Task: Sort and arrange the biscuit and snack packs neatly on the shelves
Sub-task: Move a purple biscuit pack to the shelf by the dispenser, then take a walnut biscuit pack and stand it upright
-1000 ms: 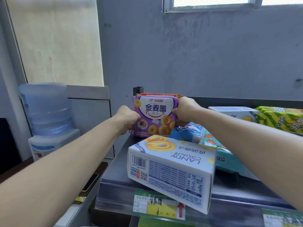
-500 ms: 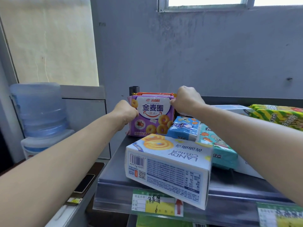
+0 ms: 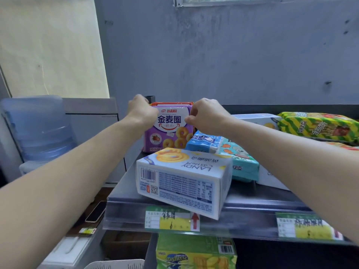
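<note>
Head view: left hand (image 3: 142,111), right hand (image 3: 206,115) hold upright purple pack (image 3: 171,133).

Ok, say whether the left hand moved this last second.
Yes. The left hand rose from the purple ring-biscuit pack's left side to its top corner, beside the dark shelf post.

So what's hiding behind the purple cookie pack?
Only the top edge of an orange pack peeks out behind the purple pack. The rest is covered.
</note>
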Action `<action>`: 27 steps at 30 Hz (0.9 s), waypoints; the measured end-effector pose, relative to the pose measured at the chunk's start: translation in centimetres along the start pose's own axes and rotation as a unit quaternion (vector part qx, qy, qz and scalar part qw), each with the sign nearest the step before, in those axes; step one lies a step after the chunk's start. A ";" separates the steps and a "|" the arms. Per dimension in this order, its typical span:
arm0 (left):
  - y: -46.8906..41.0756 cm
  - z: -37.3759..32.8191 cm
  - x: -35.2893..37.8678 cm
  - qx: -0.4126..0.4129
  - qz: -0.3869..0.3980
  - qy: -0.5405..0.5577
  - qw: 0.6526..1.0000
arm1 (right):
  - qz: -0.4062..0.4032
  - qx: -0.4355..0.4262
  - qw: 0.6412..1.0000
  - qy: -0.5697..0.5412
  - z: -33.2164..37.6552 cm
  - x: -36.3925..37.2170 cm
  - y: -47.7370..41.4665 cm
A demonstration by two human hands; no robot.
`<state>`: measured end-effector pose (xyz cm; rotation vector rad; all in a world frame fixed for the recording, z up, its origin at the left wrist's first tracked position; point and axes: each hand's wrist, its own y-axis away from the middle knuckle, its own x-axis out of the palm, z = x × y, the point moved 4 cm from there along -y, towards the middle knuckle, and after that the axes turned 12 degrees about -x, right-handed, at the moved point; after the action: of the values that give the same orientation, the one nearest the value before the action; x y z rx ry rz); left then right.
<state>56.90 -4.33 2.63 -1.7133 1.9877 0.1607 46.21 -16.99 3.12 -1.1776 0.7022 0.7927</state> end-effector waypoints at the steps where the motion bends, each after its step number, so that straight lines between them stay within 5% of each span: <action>1: 0.8 -0.6 -0.1 0.014 0.011 0.000 1.000 | 0.004 -0.005 1.000 -0.002 0.2 -0.2 0.2; 14: 13.7 -8.2 2.8 0.060 0.093 -0.019 0.994 | 0.011 -0.033 0.999 -0.015 -2.9 -7.9 6.9; 27: 25.5 -17.8 15.7 0.092 0.213 -0.019 0.973 | -0.030 0.083 0.996 -0.005 -17.2 -20.3 19.0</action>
<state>26.19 -20.53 5.10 -1.1464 2.2395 0.1484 18.14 -33.50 5.74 -1.0399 0.7070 0.6758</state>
